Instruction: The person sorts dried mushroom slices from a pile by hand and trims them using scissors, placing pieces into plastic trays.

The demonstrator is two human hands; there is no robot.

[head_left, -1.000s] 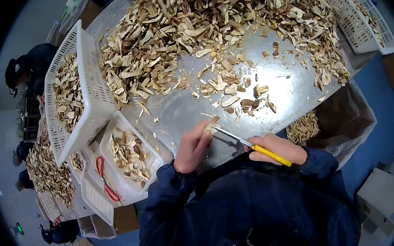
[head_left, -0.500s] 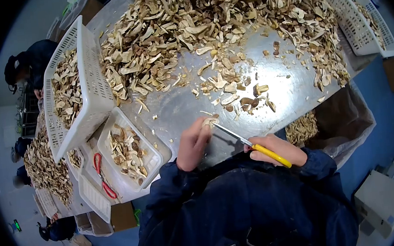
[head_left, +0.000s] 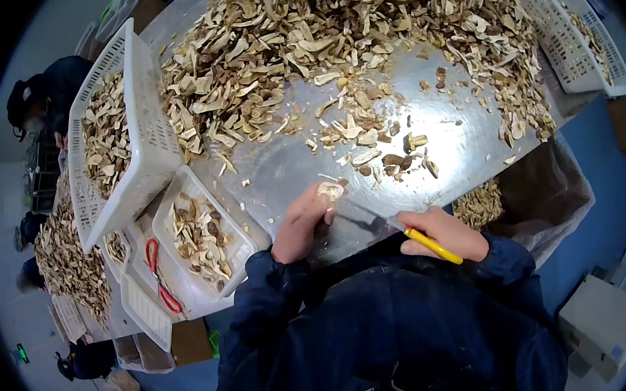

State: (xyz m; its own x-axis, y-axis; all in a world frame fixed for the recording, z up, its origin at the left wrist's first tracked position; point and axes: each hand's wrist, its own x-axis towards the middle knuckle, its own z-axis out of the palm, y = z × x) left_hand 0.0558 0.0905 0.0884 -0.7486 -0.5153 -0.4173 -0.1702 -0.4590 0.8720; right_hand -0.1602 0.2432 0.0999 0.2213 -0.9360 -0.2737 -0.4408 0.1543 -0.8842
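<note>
My left hand [head_left: 303, 222] pinches a pale mushroom slice [head_left: 331, 190] above the metal table's near edge. To its right, my right hand [head_left: 447, 236] is wrapped round a yellow-handled tool [head_left: 430, 245]; its metal end points toward the slice but is blurred, apart from it. Beyond both hands, loose slices and brown pieces [head_left: 396, 162] lie on the metal table [head_left: 267, 177], in front of a large heap of dried mushroom slices [head_left: 299, 40].
At left stand a tilted white basket [head_left: 154, 127] of slices, a white tray [head_left: 240, 254] of pieces and red-handled scissors [head_left: 158, 276]. A lined bin [head_left: 552, 204] is at right, another basket [head_left: 569, 54] behind. Several people work at far left.
The tool's metal end has come away from the slice, which my left hand has turned so its pale face shows. My left hand has shifted slightly left.
</note>
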